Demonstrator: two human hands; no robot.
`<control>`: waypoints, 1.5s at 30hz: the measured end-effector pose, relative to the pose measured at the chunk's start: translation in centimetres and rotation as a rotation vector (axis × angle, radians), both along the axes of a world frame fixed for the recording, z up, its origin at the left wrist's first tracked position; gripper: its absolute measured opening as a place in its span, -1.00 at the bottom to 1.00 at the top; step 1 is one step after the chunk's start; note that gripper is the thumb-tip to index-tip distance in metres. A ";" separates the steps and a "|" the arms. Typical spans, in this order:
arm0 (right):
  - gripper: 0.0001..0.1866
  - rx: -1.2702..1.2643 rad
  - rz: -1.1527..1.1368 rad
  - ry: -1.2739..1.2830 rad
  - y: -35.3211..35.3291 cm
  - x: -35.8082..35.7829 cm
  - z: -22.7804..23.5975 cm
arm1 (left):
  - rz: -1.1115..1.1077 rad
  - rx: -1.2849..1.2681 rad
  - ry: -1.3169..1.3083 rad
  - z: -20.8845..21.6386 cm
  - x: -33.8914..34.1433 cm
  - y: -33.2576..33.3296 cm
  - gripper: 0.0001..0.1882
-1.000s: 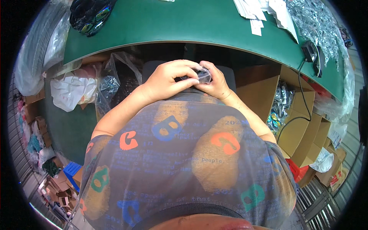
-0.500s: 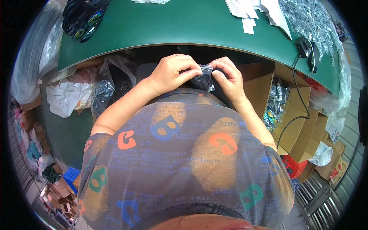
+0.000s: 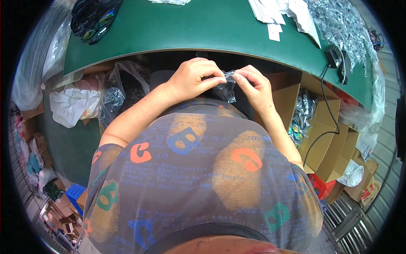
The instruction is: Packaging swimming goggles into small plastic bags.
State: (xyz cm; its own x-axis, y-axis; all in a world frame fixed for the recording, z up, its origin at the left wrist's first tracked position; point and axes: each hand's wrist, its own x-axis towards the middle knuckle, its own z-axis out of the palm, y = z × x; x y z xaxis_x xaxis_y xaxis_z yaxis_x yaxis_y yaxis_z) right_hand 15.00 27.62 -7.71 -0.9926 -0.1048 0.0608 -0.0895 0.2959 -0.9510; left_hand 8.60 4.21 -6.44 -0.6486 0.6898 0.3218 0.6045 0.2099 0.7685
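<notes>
A small clear plastic bag (image 3: 227, 90) with something dark inside hangs between my hands, in front of my belly and just short of the green table's edge. My left hand (image 3: 198, 77) pinches one side of its top edge between thumb and finger. On the other side, the thumb and forefinger of my right hand (image 3: 256, 88) are closed on the same edge. The top looks drawn taut between the two pinches. What the dark content is, I cannot make out.
The green table (image 3: 190, 31) bears dark goggles (image 3: 95, 19) with iridescent lenses, white papers (image 3: 270, 17), a heap of clear packets (image 3: 338, 25) and a black plug adapter (image 3: 333, 56). Right of me, a cardboard box (image 3: 319, 144) holds bagged pieces; a cable crosses it. White bags (image 3: 72, 106) lie left.
My right thumb has come up onto the bag's top edge, and my hands have drawn slightly closer together there. The bag hangs a little lower below my fingers.
</notes>
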 end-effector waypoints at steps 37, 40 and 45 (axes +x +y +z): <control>-0.93 -0.405 0.106 -0.097 2.2 -0.5 -2.8 | -0.029 0.185 -0.591 -2.2 0.2 -1.1 -0.87; -0.93 -0.388 0.104 -0.093 2.3 -0.5 -3.0 | -0.016 0.182 -0.587 -2.1 0.3 -0.9 -0.88; -0.94 -0.486 0.071 -0.140 2.1 -0.3 -3.6 | -0.006 0.200 -0.613 -2.0 0.4 -0.5 -0.89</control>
